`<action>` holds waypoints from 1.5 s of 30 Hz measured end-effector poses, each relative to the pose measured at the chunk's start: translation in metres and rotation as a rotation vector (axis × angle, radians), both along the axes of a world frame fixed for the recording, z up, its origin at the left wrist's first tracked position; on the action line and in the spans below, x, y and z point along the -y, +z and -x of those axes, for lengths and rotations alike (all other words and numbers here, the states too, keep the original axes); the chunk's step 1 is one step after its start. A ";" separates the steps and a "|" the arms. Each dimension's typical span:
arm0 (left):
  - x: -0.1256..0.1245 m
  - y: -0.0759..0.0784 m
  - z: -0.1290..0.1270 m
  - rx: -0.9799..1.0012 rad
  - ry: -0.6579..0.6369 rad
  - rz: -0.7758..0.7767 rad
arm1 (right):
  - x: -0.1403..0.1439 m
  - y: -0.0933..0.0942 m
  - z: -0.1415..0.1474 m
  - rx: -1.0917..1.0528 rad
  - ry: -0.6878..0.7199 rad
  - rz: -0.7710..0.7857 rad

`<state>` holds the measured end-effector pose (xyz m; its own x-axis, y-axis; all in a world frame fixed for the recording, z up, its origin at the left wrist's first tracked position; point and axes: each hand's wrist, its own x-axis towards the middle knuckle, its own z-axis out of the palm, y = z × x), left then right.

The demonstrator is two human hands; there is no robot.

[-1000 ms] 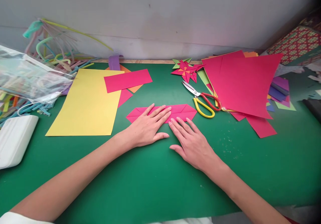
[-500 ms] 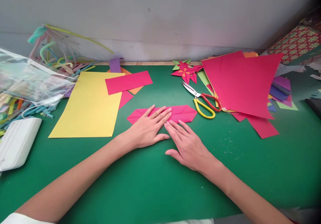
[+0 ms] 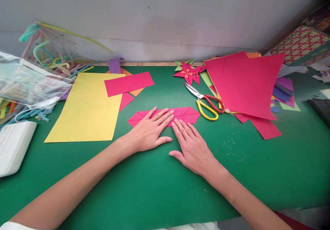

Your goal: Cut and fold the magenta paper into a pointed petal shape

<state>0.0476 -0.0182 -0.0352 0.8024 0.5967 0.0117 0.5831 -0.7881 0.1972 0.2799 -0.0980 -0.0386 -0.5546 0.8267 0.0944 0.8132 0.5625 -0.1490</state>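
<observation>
A folded strip of pink-red paper with pointed ends and crease lines lies flat on the green table. My left hand rests palm down on its left and middle part, fingers stretched out and thumb pointing right. Beside it, my right hand lies flat with its fingertips on the lower edge of the paper and its thumb spread to the left. Both hands cover part of the strip. Scissors with one red and one yellow handle lie partly open just right of the strip.
At left are a yellow sheet, a red paper rectangle, a white device and a plastic bag among pipe cleaners. Folded paper flowers and stacked red sheets lie at the back right, before the wall.
My right hand's fingertips have moved slightly up onto the paper's lower edge. My left hand stays in place on the strip. The whole view has shifted a little.
</observation>
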 end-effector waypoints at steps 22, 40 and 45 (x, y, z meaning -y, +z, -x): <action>0.000 -0.003 0.000 0.005 -0.007 -0.018 | -0.048 0.017 -0.014 -0.026 0.069 0.030; 0.009 0.012 0.012 -0.013 -0.067 -0.098 | -0.047 -0.003 -0.012 0.002 0.023 0.071; 0.020 0.010 0.014 0.005 -0.058 -0.084 | -0.047 -0.004 -0.012 -0.017 0.022 0.058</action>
